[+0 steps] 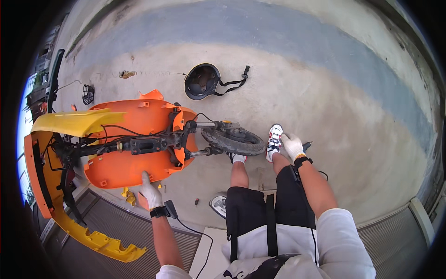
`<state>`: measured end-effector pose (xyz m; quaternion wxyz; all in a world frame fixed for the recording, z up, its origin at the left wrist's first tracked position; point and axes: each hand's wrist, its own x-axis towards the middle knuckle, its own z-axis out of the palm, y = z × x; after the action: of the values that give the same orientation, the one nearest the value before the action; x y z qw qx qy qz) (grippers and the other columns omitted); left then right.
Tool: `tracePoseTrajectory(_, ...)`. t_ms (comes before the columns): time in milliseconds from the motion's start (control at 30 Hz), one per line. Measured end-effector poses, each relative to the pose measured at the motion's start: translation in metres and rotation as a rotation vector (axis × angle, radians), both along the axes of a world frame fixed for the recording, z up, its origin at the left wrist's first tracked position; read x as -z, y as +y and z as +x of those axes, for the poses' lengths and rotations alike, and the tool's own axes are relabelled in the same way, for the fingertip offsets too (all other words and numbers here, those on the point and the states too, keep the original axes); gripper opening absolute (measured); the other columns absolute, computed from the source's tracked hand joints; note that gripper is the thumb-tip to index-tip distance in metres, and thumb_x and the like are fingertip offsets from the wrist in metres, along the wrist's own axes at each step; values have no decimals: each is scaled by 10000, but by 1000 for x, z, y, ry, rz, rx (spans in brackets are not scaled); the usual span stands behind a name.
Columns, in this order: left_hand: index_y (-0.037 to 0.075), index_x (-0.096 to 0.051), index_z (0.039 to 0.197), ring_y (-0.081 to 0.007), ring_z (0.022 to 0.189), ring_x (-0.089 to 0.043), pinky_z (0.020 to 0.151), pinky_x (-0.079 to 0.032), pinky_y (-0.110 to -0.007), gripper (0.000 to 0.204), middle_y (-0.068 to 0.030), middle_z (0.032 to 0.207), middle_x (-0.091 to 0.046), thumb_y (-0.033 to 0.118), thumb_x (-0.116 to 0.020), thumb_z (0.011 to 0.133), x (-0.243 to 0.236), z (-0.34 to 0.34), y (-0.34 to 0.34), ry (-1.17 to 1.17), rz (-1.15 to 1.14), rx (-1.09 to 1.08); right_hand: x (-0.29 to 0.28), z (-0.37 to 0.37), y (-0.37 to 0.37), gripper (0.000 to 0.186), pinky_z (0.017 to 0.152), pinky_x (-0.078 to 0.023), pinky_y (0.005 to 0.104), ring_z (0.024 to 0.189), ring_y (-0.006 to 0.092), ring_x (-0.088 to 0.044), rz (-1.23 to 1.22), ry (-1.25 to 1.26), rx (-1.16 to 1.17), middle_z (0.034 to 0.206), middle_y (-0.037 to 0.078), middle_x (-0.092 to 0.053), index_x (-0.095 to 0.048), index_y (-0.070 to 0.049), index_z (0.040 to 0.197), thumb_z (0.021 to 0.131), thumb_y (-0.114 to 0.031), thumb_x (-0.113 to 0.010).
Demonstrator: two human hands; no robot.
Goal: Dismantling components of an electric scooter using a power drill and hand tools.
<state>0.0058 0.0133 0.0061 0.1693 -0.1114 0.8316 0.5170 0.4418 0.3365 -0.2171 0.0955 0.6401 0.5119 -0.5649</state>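
My gloved left hand grips the lower edge of a large orange plastic panel, which lies around the dark frame of a dismantled two-wheeler on its side. Its front wheel points right, toward my shoes. A yellow and orange fairing sits at the left end, by the handlebar. My gloved right hand is beside my right shoe, fingers loosely bent and apart, with nothing visible in them. A dark tool shows just behind it; I cannot tell whether they touch.
A helmet with a strap lies on the concrete floor. A wire basket is behind the vehicle. Yellow fragments, a small red-and-black item and a grey shoe lie near me. Ribbed metal plates border the floor.
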Motion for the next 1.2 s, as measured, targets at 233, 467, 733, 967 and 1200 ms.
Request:
tracePoseTrajectory(233, 4, -435, 1462, -314, 1221, -595, 980, -499, -451, 761, -134, 1396, -548, 459, -713, 919, -25, 37, 19, -176, 13, -6, -56, 117, 41, 375, 636, -528, 318, 701, 147, -649, 254, -131, -252, 821, 70, -709, -714, -10, 1165, 942, -279, -578)
tracePoseTrajectory(467, -24, -629, 1283, -230, 999, -704, 904, -531, -360, 528, -139, 1042, -736, 400, -611, 968, -75, 108, -58, -392, -172, 327, -171, 125, 39, 321, 588, -514, 289, 693, 132, -620, 9, -93, -115, 870, 54, -683, -664, -17, 1193, 986, -242, -567)
tracePoseTrajectory(733, -16, -656, 1250, -293, 968, -701, 885, -540, -387, 489, -196, 1099, -719, 362, -609, 943, -92, 193, -319, -457, -274, 81, -266, 51, -75, 356, 601, -528, 290, 699, 146, -634, -14, -94, -254, 918, 80, -696, -629, 0, 1258, 999, -239, -577)
tracePoseTrajectory(967, -31, -560, 1329, -310, 1106, -646, 912, -545, -430, 538, -170, 1236, -643, 379, -564, 980, -91, 267, -601, -369, 192, -960, -329, -89, -192, 426, 777, -556, 350, 826, 234, -710, 136, -104, -883, 983, 138, -740, -687, -41, 1233, 963, -347, -565)
tracePoseTrajectory(1200, 46, -586, 1323, -289, 1079, -657, 883, -551, -421, 495, -124, 1244, -651, 406, -574, 984, -151, 235, -701, 83, -9, -1196, -365, -228, -250, 444, 963, -512, 432, 1093, 367, -678, 412, 85, -1075, 1128, 215, -717, -696, -96, 1228, 939, -402, -553)
